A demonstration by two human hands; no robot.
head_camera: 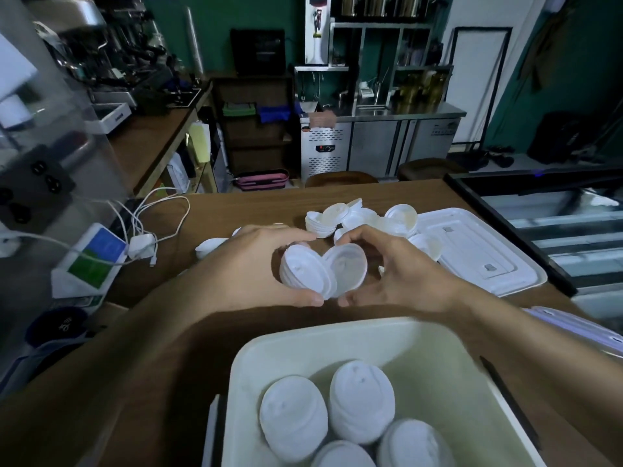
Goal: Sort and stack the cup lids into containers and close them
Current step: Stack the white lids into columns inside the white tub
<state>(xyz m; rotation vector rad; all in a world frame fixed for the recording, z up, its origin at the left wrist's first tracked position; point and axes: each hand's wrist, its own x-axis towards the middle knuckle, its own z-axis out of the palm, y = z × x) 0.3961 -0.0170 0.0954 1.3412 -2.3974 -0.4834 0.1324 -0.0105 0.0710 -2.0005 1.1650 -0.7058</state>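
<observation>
Crowded middle, open wood to the left.
The left hand (256,264) gripping a lid stack (303,274) and the right hand (404,274) holding a single lid (349,267) fill the centre of the worktop (236,205). Just behind them a pile of loose lids (354,217) blocks the way. A flat box cover (472,251) and a glass case (556,214) close the right. The open tub (303,335) takes the near edge. Cables (158,210) clutter the far left, with bare wood between them and the pile.
</observation>
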